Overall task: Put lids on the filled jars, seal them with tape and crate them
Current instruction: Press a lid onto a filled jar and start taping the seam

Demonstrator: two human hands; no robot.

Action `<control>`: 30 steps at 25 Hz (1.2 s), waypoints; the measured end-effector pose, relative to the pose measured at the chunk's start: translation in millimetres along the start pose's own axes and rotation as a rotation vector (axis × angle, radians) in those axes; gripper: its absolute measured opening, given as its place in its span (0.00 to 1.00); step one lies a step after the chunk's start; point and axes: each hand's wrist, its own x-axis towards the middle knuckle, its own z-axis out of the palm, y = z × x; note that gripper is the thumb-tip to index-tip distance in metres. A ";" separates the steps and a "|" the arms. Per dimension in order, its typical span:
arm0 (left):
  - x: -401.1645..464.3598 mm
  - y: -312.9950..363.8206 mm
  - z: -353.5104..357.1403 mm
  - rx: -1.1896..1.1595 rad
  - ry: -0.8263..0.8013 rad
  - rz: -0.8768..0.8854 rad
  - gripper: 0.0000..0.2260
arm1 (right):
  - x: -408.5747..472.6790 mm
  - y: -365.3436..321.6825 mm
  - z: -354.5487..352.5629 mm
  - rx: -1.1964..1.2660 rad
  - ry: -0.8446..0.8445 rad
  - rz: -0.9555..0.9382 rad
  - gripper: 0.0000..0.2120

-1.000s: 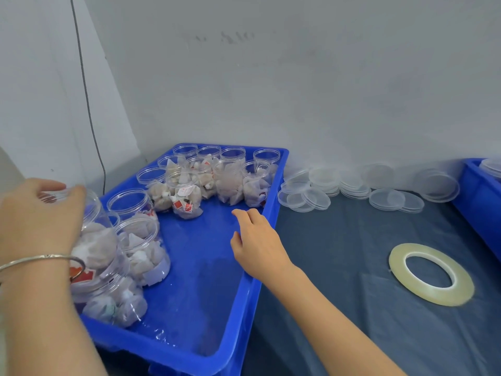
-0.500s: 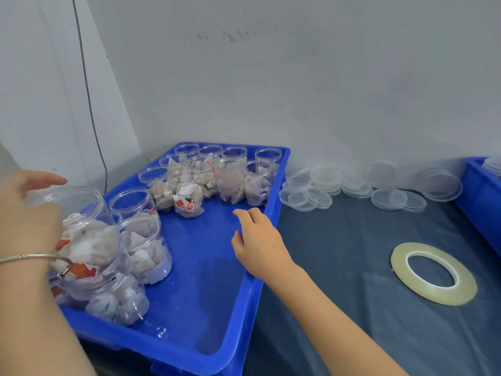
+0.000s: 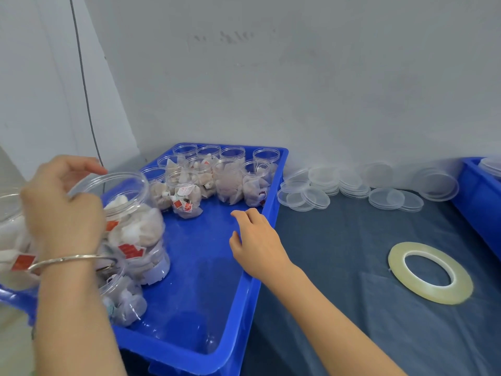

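Observation:
My left hand point(image 3: 63, 210) grips the rim of an open clear jar point(image 3: 132, 221) stuffed with white sachets, tilted and lifted at the near left of the blue crate point(image 3: 238, 308). Another filled jar point(image 3: 10, 234) shows partly behind that hand at the left edge. My right hand point(image 3: 257, 240) rests with relaxed fingers on the crate's right rim, holding nothing. Several more filled, lidless jars point(image 3: 230, 180) stand at the crate's far end. Clear lids point(image 3: 306, 196) lie in stacks on the dark cloth by the wall. A roll of clear tape point(image 3: 431, 272) lies flat at the right.
A second blue crate point(image 3: 479, 202) sits at the far right edge, with clear lids showing at its top. A grey wall closes the back and left, with a thin cable point(image 3: 84, 85) running down it. Dark cloth point(image 3: 352, 267) covers the table between the crates.
My left hand has lifted the filled jar higher and tilted it toward the right, fingers now curled over its rim. My right hand has stayed on the crate's rim.

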 end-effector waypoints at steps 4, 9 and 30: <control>-29.5 51.5 36.0 -0.234 0.015 0.008 0.27 | -5.1 2.9 -8.8 0.326 -0.045 -0.007 0.33; -68.6 103.2 96.1 -0.510 -0.180 0.073 0.24 | -24.4 19.6 -37.9 0.798 0.096 -0.067 0.48; -270.9 57.3 244.2 -0.673 -1.014 -0.165 0.47 | -159.4 206.2 -105.1 0.675 -0.224 0.304 0.35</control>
